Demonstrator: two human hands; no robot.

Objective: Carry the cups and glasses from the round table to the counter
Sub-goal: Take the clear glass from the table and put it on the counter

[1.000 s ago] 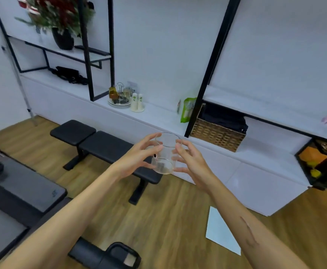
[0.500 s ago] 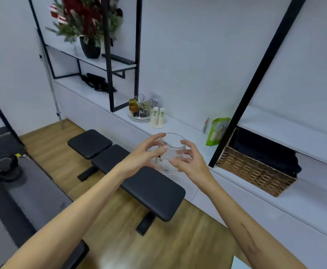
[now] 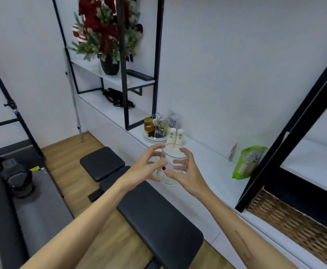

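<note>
A clear drinking glass (image 3: 173, 155) is held upright in the air between both my hands, above the near edge of the white counter (image 3: 213, 167). My left hand (image 3: 147, 167) wraps its fingers around the glass from the left. From the right, my right hand (image 3: 186, 173) grips it with thumb and fingers. The glass looks empty. The round table is out of view.
A black padded bench (image 3: 154, 212) stands on the wood floor right below my arms, along the counter. On the counter sit a tray of jars and glassware (image 3: 155, 129), two white bottles (image 3: 176, 135), a green pouch (image 3: 246, 162) and a wicker basket (image 3: 294, 222). Black shelf posts (image 3: 294, 129) rise from the counter.
I have come closer to the counter and the view has swung left, so the tray and bench look larger. Both hands keep the same hold on the glass.
</note>
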